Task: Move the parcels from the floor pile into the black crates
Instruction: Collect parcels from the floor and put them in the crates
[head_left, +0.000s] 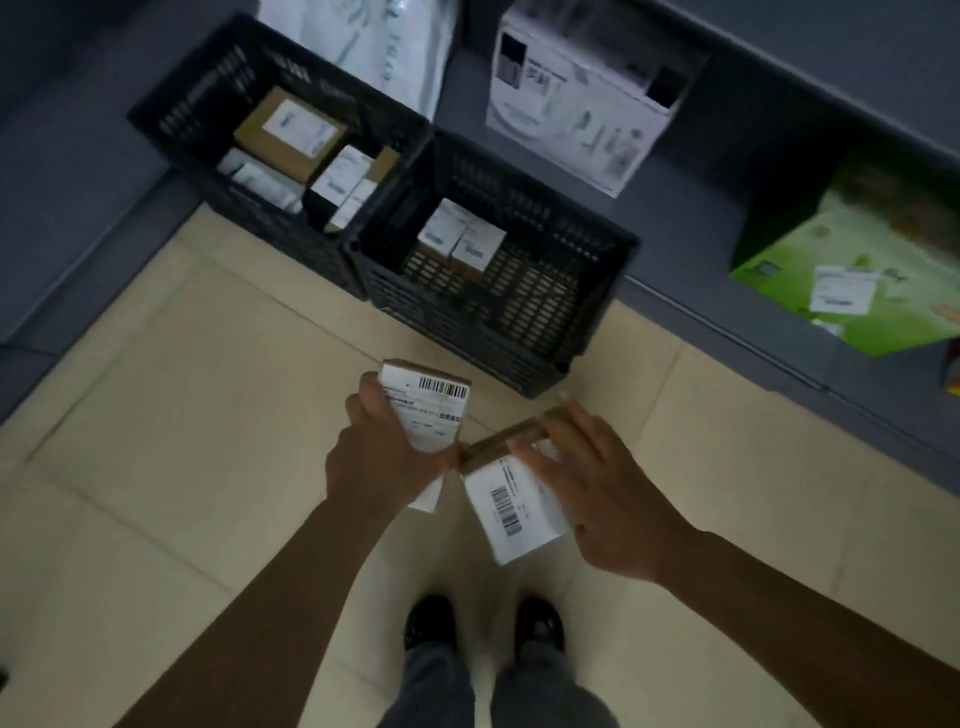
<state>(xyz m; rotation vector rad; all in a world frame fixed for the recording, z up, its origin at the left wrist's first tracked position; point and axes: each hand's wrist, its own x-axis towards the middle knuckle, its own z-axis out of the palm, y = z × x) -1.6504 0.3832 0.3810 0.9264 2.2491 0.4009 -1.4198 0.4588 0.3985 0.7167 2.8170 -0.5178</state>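
Note:
My left hand (382, 457) grips a small white-labelled parcel (434, 410) with a barcode on top, held above the beige floor. Beside it, my right hand (592, 493) holds a second labelled parcel (514, 504), tilted, with its brown cardboard edge up. Both are held just in front of the nearer black crate (571, 332), which contains two small parcels (460, 241). The farther black crate (208, 88) to its left holds several brown and white parcels (291, 132). The floor pile is out of view.
A white printed box (582, 98) and a green box (852, 270) sit on the low grey ledge (701, 291) behind the crates. A white bag (374, 47) stands at the back. My shoes (483, 623) are on the tiles below.

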